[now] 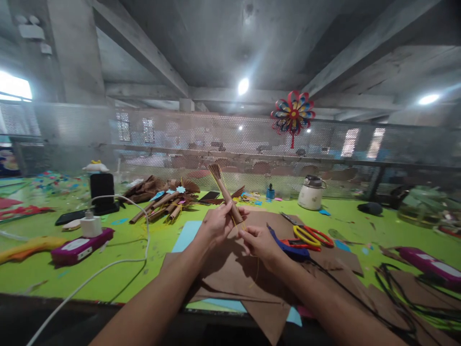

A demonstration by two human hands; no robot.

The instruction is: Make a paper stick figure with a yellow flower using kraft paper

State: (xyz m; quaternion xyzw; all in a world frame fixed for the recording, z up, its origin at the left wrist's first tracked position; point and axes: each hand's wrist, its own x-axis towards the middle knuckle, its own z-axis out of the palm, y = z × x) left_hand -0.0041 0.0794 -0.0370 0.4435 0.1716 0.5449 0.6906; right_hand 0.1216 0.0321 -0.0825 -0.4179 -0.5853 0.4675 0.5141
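Brown paper, rolled into a tube with a fringed or pleated upper end, forms a paper roll (226, 192) that tilts up and to the left. My left hand (218, 222) is closed around its lower part. At the roll's bottom end, my right hand (256, 242) pinches a thin yellow string (258, 271), whose loose tail hangs below the fingers. Both hands are above brown paper sheets (223, 269) on the green table. Just right of my right hand lie scissors with red and yellow handles (309, 236) and a blue-handled tool (288, 247).
Several brown paper rolls (173, 206) are piled at the back left. A white cable (147, 230) runs from a charger on a purple power strip (82, 247). A white flask (310, 193) stands at the back right. Black cables (389, 293) lie front right. A perforated metal screen (201, 139) borders the table.
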